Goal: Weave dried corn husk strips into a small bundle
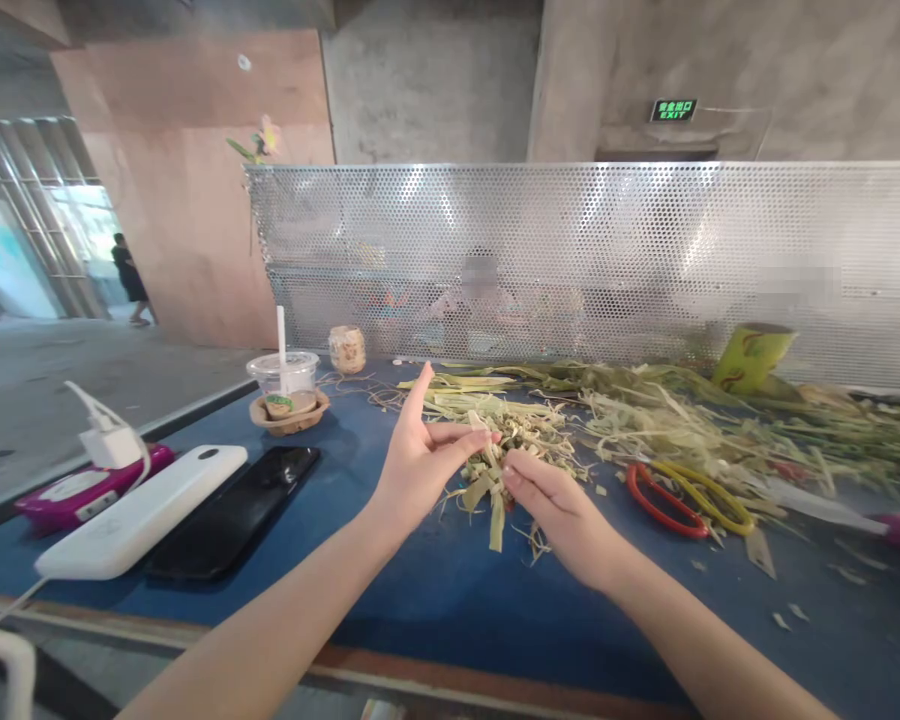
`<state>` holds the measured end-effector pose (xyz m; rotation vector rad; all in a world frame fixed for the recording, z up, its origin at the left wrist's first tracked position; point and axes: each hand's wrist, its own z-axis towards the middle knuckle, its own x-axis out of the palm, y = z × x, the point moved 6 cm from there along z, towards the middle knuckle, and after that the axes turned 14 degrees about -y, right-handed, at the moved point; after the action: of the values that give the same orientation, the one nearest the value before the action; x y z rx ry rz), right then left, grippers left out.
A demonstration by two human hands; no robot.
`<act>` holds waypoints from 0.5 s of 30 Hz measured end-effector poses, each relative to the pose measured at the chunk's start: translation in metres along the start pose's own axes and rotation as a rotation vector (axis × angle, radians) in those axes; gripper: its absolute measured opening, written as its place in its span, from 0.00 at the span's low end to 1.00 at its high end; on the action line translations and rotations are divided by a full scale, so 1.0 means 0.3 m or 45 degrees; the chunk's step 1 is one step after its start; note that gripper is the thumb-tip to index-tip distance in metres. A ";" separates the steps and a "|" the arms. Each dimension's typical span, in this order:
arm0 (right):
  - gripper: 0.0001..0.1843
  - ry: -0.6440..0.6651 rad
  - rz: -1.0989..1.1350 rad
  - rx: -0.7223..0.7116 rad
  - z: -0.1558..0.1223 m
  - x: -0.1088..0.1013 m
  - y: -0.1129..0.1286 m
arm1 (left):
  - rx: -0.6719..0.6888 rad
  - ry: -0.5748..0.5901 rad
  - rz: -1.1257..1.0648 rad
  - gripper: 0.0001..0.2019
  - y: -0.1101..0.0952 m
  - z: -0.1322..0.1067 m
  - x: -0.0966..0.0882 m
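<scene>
In the middle of the head view, above the blue table, a clump of pale green, dried-looking leaf strips (pixel 497 515) is between my two hands. Thumb and a finger of my left hand (pixel 412 455) pinch at its upper left, while another finger points upward. From the right, my right hand (pixel 574 515) has its thumb and fingers closed on the clump's edge. One wider strip hangs down between the hands. Behind them lies a heap of similar strips (pixel 544 425), so where the held piece ends is hard to tell.
Scissors (pixel 667 510) with red and yellow handles lie at right, near a purple-handled knife (pixel 832 505) and a green cylinder (pixel 754 355). A lidded cup (pixel 300 375), black phone (pixel 232 515), white power bank (pixel 146 510) and purple socket (pixel 82 500) stand left. A perforated metal screen (pixel 570 250) borders the back.
</scene>
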<state>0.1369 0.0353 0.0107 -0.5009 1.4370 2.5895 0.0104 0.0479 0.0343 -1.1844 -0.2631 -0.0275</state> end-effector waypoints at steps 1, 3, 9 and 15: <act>0.18 0.005 -0.004 -0.002 0.000 -0.002 0.002 | 0.008 -0.006 -0.003 0.49 0.000 0.001 -0.002; 0.19 -0.019 -0.009 -0.020 0.002 -0.011 0.007 | -0.004 0.023 0.035 0.48 0.003 0.004 -0.003; 0.17 -0.210 -0.045 -0.035 0.016 -0.059 0.005 | -0.139 0.389 0.218 0.50 0.009 -0.004 0.018; 0.17 -0.158 0.003 -0.006 0.019 -0.045 -0.003 | -0.111 0.383 0.222 0.51 -0.010 -0.012 0.018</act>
<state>0.1484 0.0412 0.0176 -0.3325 1.3926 2.5765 0.0160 0.0441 0.0368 -1.2683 0.1071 -0.0643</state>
